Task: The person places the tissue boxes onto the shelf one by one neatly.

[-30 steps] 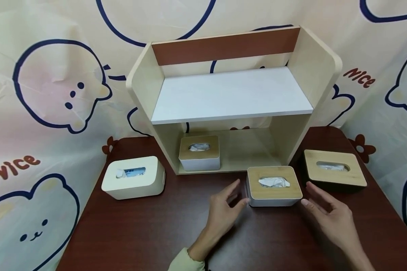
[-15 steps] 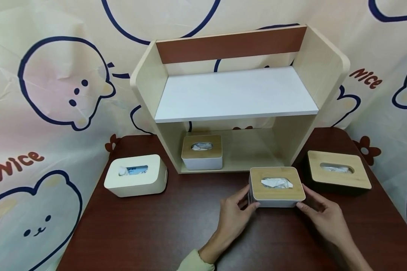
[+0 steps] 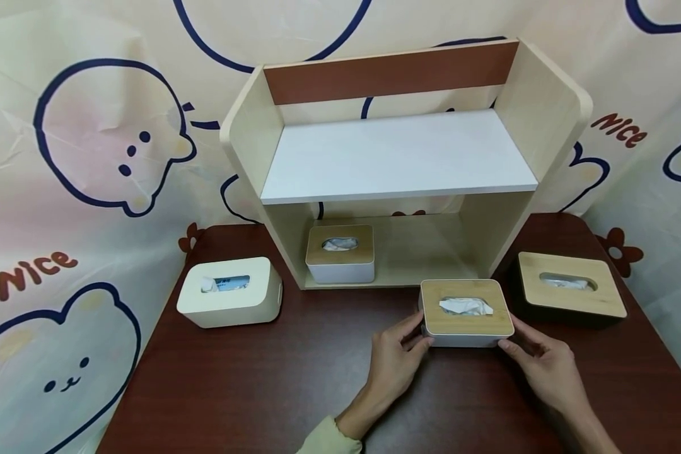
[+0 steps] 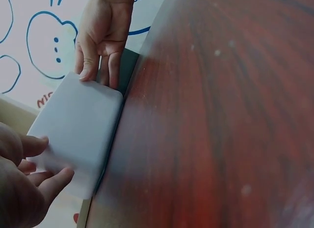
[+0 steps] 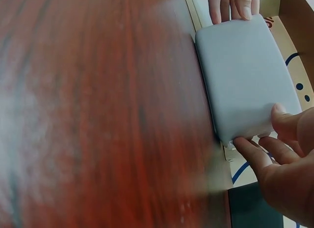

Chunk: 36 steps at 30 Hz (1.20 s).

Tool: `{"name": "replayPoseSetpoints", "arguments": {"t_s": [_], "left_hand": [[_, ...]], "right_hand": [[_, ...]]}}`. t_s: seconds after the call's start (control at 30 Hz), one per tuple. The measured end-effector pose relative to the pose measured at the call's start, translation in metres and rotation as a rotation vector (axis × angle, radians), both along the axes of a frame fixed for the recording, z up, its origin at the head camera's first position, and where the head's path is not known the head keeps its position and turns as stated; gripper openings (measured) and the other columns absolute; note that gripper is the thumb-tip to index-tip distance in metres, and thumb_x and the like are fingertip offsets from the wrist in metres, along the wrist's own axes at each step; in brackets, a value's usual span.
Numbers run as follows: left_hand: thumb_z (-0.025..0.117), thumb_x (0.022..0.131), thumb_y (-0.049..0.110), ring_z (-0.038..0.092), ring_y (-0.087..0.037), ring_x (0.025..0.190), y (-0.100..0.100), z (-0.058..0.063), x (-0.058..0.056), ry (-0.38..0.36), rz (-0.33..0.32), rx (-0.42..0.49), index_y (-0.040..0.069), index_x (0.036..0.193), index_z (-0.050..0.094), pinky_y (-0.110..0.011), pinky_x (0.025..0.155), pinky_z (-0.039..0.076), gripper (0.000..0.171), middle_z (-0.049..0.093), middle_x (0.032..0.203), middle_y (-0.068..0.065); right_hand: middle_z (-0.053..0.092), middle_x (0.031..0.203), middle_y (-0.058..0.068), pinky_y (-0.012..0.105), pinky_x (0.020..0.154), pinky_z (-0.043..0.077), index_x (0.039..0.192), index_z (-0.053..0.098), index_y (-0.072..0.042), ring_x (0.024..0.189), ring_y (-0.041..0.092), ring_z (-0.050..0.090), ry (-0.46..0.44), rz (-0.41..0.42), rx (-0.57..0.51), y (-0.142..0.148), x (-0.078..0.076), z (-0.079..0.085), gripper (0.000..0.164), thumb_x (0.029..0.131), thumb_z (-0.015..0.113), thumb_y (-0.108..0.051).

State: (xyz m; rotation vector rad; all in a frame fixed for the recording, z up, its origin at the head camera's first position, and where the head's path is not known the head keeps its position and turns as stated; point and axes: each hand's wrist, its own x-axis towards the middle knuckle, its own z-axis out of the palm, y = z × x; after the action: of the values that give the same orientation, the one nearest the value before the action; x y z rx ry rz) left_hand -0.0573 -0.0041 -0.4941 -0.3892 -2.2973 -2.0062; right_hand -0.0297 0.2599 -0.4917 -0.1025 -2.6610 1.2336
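A tissue box (image 3: 466,307) with a white body and a wood-look lid stands in front of the shelf's right half, white tissue showing in its slot. My left hand (image 3: 396,360) grips its left end, the thumb at the front corner and the fingers along the side. At the opposite end my right hand (image 3: 547,366) holds it likewise, thumb on the front corner. Both wrist views show the box's plain pale front (image 4: 81,125), with the left hand (image 4: 29,181) and right hand (image 5: 287,149) at its ends.
A similar tissue box (image 3: 340,254) sits inside the shelf unit's (image 3: 397,157) lower left. An all-cream tissue box (image 3: 229,292) stands left on the dark wooden table (image 3: 250,384). A black one with a wooden lid (image 3: 570,284) stands right, close to my right hand.
Both hands have closed in from beside the white tissue box and now grip its two ends. The whole scene has shifted slightly rightward in the head view; the other boxes stay put.
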Motion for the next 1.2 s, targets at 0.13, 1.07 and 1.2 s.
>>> {"name": "replayPoseSetpoints", "arguments": {"t_s": [0.13,1.07,1.2], "left_hand": [[0.08,0.09,-0.01,0.071,-0.021,0.121,0.0,0.001,0.0,-0.004,0.001,-0.021,-0.001,0.14,0.069,-0.023,0.09,0.062,0.052,0.074,0.134,-0.022],[0.08,0.092,-0.006,0.073,-0.026,0.12,-0.022,0.023,-0.034,0.058,0.105,-0.066,-0.001,0.139,0.069,-0.022,0.089,0.063,0.048,0.072,0.136,-0.02],[0.081,0.092,-0.003,0.072,-0.026,0.121,-0.026,0.028,-0.044,0.087,0.154,-0.1,-0.001,0.138,0.07,-0.022,0.087,0.063,0.047,0.072,0.135,-0.02]], "right_hand": [[0.069,0.135,0.026,0.026,0.039,0.03,0.149,0.064,-0.006,0.048,0.001,0.021,0.005,-0.004,0.008,0.0,0.001,0.0,0.054,0.098,0.081,-0.015],[0.07,0.138,0.017,0.005,0.064,0.044,0.146,0.068,-0.009,0.086,-0.019,0.06,0.148,0.076,-0.064,-0.022,-0.044,0.011,0.053,0.095,0.083,-0.011],[0.071,0.139,0.017,-0.001,0.089,0.041,0.145,0.067,-0.006,0.124,-0.024,0.047,0.179,0.104,-0.089,-0.028,-0.059,0.013,0.051,0.097,0.081,-0.01]]}}
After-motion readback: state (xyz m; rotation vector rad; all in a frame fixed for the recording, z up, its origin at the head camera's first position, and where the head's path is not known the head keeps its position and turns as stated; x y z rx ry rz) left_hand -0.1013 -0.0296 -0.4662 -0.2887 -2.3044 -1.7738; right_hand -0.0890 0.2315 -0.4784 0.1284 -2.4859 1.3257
